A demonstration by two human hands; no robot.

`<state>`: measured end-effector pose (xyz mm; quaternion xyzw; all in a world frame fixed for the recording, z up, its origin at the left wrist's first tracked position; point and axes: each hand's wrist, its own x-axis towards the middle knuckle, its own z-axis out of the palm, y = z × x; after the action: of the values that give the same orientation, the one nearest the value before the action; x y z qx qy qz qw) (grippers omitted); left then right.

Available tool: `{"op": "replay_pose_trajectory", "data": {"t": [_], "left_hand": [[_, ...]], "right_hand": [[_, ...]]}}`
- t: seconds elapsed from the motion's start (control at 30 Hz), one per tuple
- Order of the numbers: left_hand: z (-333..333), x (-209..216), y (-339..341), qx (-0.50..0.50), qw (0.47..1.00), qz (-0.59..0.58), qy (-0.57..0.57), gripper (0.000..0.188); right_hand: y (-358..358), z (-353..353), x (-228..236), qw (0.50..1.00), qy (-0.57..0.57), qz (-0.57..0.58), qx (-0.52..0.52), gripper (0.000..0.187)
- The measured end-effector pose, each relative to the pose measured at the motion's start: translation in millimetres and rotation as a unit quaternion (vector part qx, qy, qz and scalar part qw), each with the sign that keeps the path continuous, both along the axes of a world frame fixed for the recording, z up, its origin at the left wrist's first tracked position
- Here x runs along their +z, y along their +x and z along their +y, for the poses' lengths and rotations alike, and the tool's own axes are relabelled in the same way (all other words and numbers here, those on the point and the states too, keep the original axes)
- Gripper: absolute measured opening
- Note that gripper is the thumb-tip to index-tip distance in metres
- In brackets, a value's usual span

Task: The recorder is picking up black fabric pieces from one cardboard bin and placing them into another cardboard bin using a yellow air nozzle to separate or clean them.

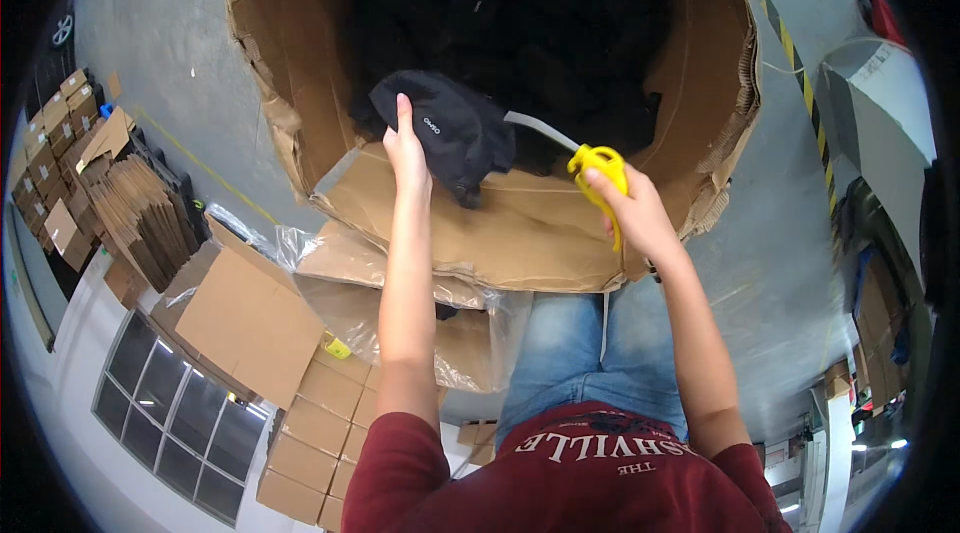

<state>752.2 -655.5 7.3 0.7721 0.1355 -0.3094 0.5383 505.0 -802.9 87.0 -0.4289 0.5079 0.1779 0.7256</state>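
Seen from above, two bare arms reach over the front edge of a big torn cardboard box (700, 73). The left hand (407, 148) grips a black garment (455, 128) at its left edge, fingers (404, 113) pressed together against the cloth, lifting it just above the box's front flap. The right hand (632, 208), to the right and apart from the garment, is closed around a yellow tool (598, 165). The box holds a dark heap of more black clothing (520, 23). Flattened cartons (250, 318) lie at lower left.
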Motion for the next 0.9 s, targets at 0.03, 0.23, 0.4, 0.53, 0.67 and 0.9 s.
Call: {"op": "replay_pose_trajectory", "data": {"t": [0.03, 0.23, 0.4, 0.53, 0.67, 0.9], "left_hand": [[-1.2, 0.4, -1.7, 0.021, 0.999, 0.034, 0.008, 0.044], [14.2, -0.1, -12.4, -0.029, 0.985, 0.168, 0.008, 0.053], [25.4, -8.5, -30.3, -0.025, 0.949, 0.273, -0.157, 0.047], [72.2, -26.9, -19.4, 0.039, 0.822, 0.420, -0.382, 0.043], [70.0, -31.2, -17.3, 0.056, 0.664, 0.577, -0.473, 0.039], [59.1, 123.1, -43.1, -0.244, 0.914, -0.154, 0.287, 0.033]], "right_hand": [[-3.0, -0.8, -2.5, 0.999, 0.025, -0.023, 0.034, 0.042], [-7.8, 8.3, -3.5, 0.998, 0.060, 0.000, 0.015, 0.038], [-17.0, 16.1, -2.2, 0.995, 0.095, -0.022, 0.009, 0.037], [-17.6, 23.0, -4.2, 0.995, 0.102, -0.003, 0.001, 0.037], [-17.3, 15.4, -9.3, 0.989, 0.144, -0.036, -0.003, 0.037], [-41.9, 8.8, -30.7, 0.993, -0.090, -0.037, 0.069, 0.042]]}}
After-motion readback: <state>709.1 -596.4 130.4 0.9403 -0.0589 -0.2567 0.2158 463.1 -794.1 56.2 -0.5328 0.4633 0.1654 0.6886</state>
